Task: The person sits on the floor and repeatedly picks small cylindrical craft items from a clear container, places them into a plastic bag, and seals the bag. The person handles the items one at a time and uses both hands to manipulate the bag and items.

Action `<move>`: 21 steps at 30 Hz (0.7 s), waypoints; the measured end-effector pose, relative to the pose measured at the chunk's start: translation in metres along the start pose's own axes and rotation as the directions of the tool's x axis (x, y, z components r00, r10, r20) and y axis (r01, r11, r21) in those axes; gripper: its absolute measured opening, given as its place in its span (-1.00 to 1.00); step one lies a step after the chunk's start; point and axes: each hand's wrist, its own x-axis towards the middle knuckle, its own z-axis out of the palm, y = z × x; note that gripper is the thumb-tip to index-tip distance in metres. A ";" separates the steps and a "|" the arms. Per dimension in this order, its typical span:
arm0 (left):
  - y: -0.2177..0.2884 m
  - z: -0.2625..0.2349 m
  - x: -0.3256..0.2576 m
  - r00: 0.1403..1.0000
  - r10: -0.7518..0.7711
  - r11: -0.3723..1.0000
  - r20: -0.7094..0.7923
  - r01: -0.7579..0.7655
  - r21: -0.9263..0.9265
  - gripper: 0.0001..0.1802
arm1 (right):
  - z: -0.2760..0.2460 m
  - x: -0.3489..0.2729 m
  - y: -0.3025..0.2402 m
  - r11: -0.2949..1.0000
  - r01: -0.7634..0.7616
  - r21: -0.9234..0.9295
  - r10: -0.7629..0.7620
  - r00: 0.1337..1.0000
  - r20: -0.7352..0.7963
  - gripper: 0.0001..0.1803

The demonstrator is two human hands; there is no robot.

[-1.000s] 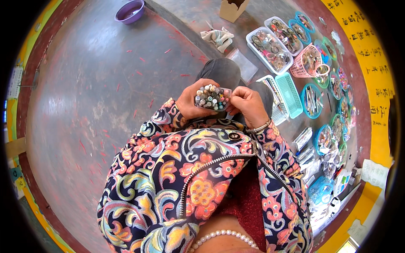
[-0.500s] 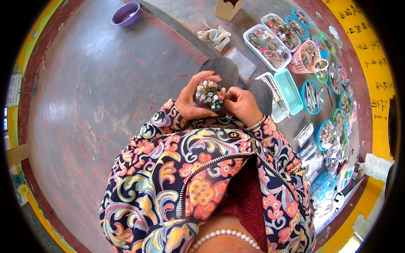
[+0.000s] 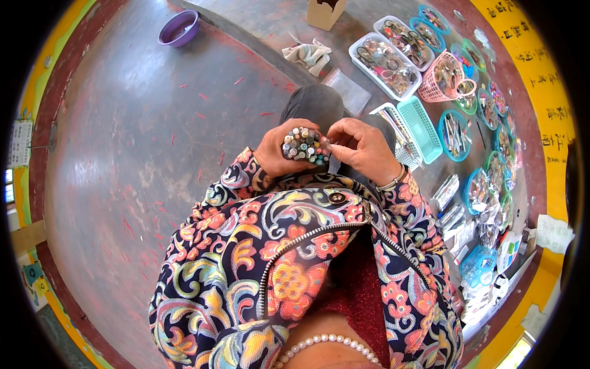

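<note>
A thick bundle of slender pens (image 3: 302, 145) stands in front of my lap, its round, many-coloured ends facing up. My left hand (image 3: 274, 149) is wrapped round its left side. At the bundle's right edge, my right hand (image 3: 367, 152) is closed, thumb and forefinger pinched together. What lies between those fingertips is too small to make out. Below them, a pale, see-through strip (image 3: 334, 165) hangs beside the bundle. The lower part of the bundle is hidden by my hands and patterned sleeves.
Right of my knees are a turquoise basket (image 3: 419, 126), a white tub of scissors (image 3: 386, 66), a pink basket (image 3: 441, 78) and several round baskets of small goods. A clear bag (image 3: 346, 92) and a cloth (image 3: 308, 55) lie ahead. A purple basin (image 3: 178, 29) stands far left.
My right hand has shifted slightly right and its fingers have lifted a little at the bundle's edge. The pale strip now shows below them. My left hand has closed more tightly round the pens.
</note>
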 end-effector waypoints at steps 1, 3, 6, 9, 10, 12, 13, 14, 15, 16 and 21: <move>0.003 0.000 -0.001 1.000 -0.009 1.000 -0.003 0.009 0.010 -0.36 | 0.001 0.000 -0.004 0.998 0.050 0.037 -0.050 0.999 -0.019 -0.85; 0.009 -0.001 -0.003 1.000 -0.026 0.999 -0.007 0.027 0.041 -0.37 | 0.001 0.002 -0.005 0.991 0.133 -0.022 -0.132 0.991 0.023 -0.85; 0.010 -0.001 -0.005 0.999 -0.038 0.999 -0.017 0.038 0.020 -0.38 | 0.003 0.004 -0.001 0.972 0.222 -0.076 -0.219 0.975 0.042 -0.83; -0.002 0.001 0.002 1.000 -0.025 1.000 0.016 0.024 0.003 -0.40 | 0.002 -0.001 0.004 0.954 0.272 -0.128 -0.280 0.959 -0.046 -0.85; 0.000 0.000 0.000 0.999 -0.031 0.999 0.009 0.031 0.022 -0.41 | 0.003 -0.001 0.002 0.945 0.302 -0.123 -0.312 0.948 -0.070 -0.86; 0.007 -0.001 -0.002 0.999 -0.042 0.998 -0.005 0.042 0.046 -0.43 | 0.001 -0.003 -0.009 0.946 0.322 -0.037 -0.324 0.936 -0.136 -0.86; 0.006 -0.001 -0.002 0.999 -0.039 0.998 -0.010 0.040 0.051 -0.44 | 0.000 -0.005 -0.015 0.944 0.331 -0.003 -0.327 0.930 -0.168 -0.86; 0.006 -0.001 -0.003 0.999 -0.041 0.999 -0.011 0.041 0.031 -0.44 | -0.001 -0.008 -0.022 0.940 0.322 0.114 -0.288 0.926 -0.246 -0.85; 0.004 -0.001 -0.005 0.999 -0.042 0.999 -0.011 0.042 0.012 -0.45 | -0.002 -0.012 -0.031 0.919 0.319 0.231 -0.238 0.918 -0.318 -0.85; 0.004 0.000 -0.002 0.999 -0.038 0.999 0.000 0.038 -0.011 -0.45 | -0.006 -0.014 -0.035 0.886 0.320 0.336 -0.178 0.903 -0.391 -0.84; 0.013 0.002 0.000 1.000 -0.029 0.999 -0.009 0.028 -0.021 -0.45 | -0.050 -0.014 -0.012 0.576 0.430 0.696 0.014 0.846 -0.534 -0.78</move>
